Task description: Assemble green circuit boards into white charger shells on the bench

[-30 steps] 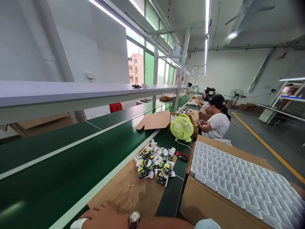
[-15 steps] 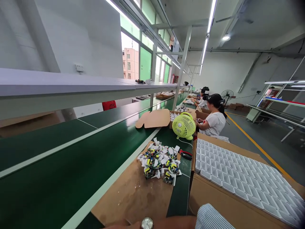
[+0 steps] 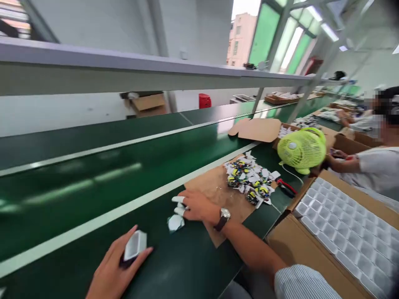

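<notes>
My left hand point(image 3: 114, 263) is wrapped round a white plastic housing point(image 3: 136, 245), a small box with its hollow side facing up, with something dark under it. My right hand point(image 3: 198, 205) wears white finger covers and a wristwatch point(image 3: 223, 216). Its fingers are apart, just above the green surface. Right beside its fingertips lies a small white piece with a greenish edge point(image 3: 175, 223); whether they touch I cannot tell. Beyond this hand, a pile of small circuit boards with white plug parts point(image 3: 249, 176) rests on a brown cardboard sheet point(image 3: 215, 182).
A green conveyor belt point(image 3: 156, 160) runs past a raised white shelf point(image 3: 124, 68). Pliers with red and black handles point(image 3: 286, 188) and a yellow-green fan point(image 3: 301, 150) stand beyond the pile. At right is a carton point(image 3: 289, 238) of white housings. A co-worker point(image 3: 370, 166) sits farther along.
My view has swung left and down. My left hand has come into view with the white housing. The right hand, before mostly below the frame, now reaches over the green surface.
</notes>
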The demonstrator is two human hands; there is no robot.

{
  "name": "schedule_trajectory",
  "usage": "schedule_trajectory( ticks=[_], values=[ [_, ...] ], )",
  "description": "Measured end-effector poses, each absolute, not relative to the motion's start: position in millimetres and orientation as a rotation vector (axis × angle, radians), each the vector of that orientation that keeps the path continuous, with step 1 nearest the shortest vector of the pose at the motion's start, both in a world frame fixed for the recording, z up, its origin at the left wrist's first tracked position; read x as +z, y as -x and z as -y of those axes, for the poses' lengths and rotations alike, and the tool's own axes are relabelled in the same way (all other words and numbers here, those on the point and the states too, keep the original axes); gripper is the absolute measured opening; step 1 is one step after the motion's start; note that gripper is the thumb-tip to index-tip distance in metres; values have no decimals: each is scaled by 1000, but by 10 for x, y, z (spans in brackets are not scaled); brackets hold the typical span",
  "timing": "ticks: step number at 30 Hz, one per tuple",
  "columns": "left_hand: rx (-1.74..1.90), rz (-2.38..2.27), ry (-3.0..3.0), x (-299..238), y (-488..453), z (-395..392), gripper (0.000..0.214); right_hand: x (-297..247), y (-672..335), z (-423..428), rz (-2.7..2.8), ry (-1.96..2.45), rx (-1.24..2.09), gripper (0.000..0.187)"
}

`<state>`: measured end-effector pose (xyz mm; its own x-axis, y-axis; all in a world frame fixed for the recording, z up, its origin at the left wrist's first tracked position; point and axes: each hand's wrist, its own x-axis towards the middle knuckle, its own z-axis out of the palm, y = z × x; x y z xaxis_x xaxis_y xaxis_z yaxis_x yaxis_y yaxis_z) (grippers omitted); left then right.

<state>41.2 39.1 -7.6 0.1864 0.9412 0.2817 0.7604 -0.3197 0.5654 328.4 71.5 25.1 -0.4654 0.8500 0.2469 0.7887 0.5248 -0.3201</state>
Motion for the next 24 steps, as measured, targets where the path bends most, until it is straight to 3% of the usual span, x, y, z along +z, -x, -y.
schedule_trajectory(
  ticks=[4,8,12,16,20,24],
  values=[
    [764,-1653,-1973,-94,-353,-203,73,287,-3411,-734,2393,973,477,52],
    [696,-1642,-1883,-12,-410,-187,80,306,-3438,-616,2537,932,607,71],
    [686,-1612,-1869,41,-435,-135,85,289,-3363,-561,2542,1019,547,56],
    [677,-1590,-1886,42,-423,-133,85,253,-3265,-571,2526,956,417,58],
    [672,-1580,-1894,21,-415,-141,81,147,-3169,-546,2478,909,361,34],
    [678,-1578,-1910,-9,-403,-138,81,22,-3138,-562,2287,1114,407,40]
  ],
)
